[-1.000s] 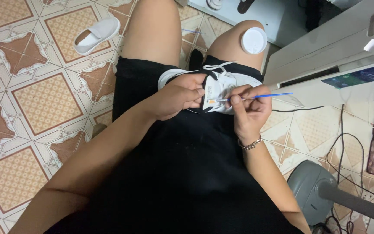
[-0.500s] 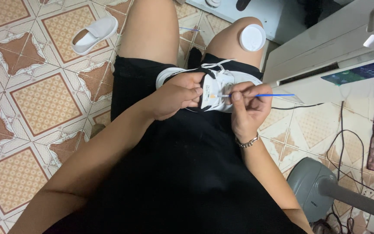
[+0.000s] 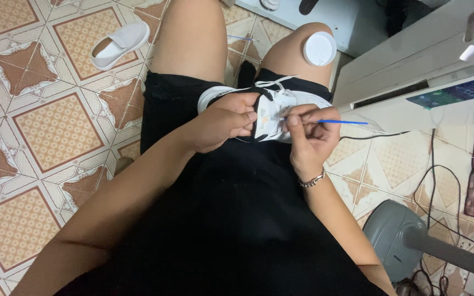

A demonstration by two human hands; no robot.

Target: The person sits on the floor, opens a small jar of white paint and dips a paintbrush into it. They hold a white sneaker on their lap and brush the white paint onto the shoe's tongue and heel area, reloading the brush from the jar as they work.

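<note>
While the person sat with a white shoe (image 3: pixel 272 112) lying across the lap on black shorts (image 3: pixel 231 219), the left hand (image 3: pixel 223 123) gripped it from the side, fingers curled and pressed together over the upper near the black tongue, so that the shoe was held steady against the thigh. The right hand (image 3: pixel 311 134) pinched a thin blue-handled brush (image 3: pixel 338 121) between thumb and first fingers, the handle pointing out to the right and the tip resting at or just beside the white side panel of the shoe; the tip itself was too small to make out clearly. White laces (image 3: pixel 275 82) trailed loose over the far end of the shoe. A small white round cup (image 3: pixel 320 49) sat balanced on the right knee, near the shoe but apart from it. On the tiled floor (image 3: pixel 50 126) to the left a second white shoe (image 3: pixel 119 44) lay well apart from the hands, and a grey fan base (image 3: pixel 399 241) with cables stood by the right arm.

The work in hand appeared to be fine brushwork on the shoe's side, somewhere in the middle of the job. A further stroke would likely call for a steady left-hand grip, short light strokes from the brush, and a reach to the cup on the knee without tipping it.
</note>
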